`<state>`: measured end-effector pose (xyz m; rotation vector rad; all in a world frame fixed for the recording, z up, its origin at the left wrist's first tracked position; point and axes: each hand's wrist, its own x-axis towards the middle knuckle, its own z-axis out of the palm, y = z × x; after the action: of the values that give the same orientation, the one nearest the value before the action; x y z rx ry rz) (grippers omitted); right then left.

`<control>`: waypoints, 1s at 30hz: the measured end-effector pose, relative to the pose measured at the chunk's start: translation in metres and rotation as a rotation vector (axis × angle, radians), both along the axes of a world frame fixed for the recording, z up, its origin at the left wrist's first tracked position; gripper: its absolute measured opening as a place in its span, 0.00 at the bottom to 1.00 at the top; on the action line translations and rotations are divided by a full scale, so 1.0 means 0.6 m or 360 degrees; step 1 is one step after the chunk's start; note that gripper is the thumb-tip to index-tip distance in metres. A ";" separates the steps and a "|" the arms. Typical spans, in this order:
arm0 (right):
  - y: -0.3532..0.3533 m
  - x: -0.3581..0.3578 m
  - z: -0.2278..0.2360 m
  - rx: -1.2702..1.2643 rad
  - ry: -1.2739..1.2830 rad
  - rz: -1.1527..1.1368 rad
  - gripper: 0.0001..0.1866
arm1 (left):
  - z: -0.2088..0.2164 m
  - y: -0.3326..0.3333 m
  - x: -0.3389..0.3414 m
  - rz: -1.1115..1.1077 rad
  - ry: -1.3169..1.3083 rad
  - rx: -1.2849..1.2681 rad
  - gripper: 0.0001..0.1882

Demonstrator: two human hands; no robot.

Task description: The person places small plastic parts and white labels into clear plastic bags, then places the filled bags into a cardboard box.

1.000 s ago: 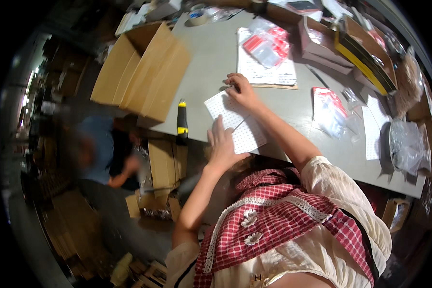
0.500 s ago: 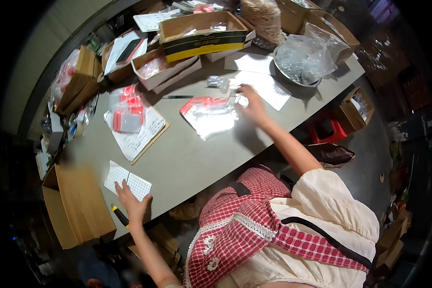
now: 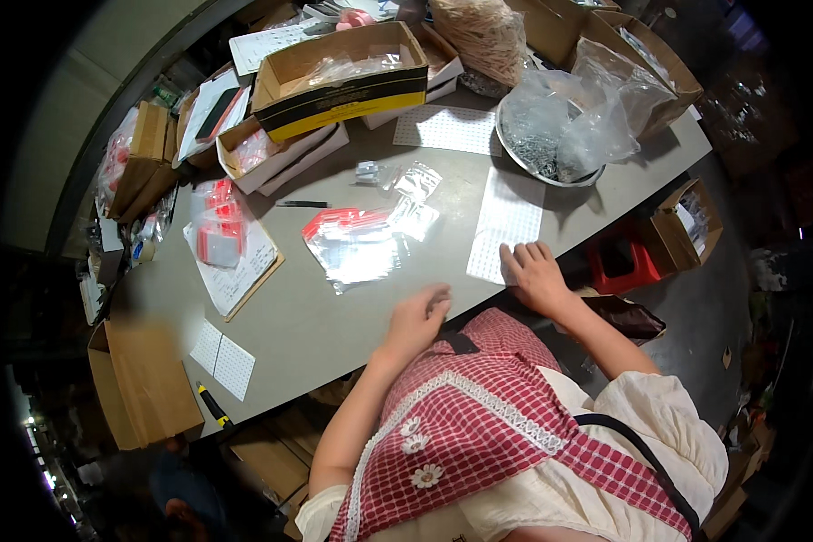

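My right hand is at the table's near edge, its fingers closed over the near end of a white sheet covered in rows of small marks. My left hand hovers by the front edge, fingers loosely bent and thumb apart, with nothing in it. Beyond it lies a fanned pile of clear zip bags with red strips. Several small clear packets overlap the pile's far right side. A smaller white marked sheet with a crease rests at the left.
A bowl of small metal parts and plastic bags stands far right. Open cartons line the back. A clipboard carries red-striped bags. A pen, a yellow-black cutter and a cardboard box are also on the table.
My left hand has left the small creased sheet and moved right. My right hand has come from the packets toward me, and the long white sheet now lies nearer the front edge.
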<state>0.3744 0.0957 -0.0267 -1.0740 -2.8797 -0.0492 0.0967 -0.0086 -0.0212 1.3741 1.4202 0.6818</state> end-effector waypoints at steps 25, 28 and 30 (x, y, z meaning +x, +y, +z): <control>0.038 -0.099 0.107 -0.1415 0.1207 0.0230 0.19 | 0.141 0.012 -0.020 0.0645 -0.0115 0.0486 0.20; 0.023 -0.122 0.097 -0.1697 0.1115 0.0282 0.20 | 0.169 0.012 -0.029 0.0630 0.0181 0.0725 0.18; 0.015 -0.140 0.101 -0.1800 0.1016 0.0226 0.20 | 0.134 0.007 -0.053 0.0504 0.0212 0.0587 0.14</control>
<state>0.2904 0.1049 0.0340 -0.6951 -2.2326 1.7094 0.0650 -0.0045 0.0592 1.5103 1.6991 1.1190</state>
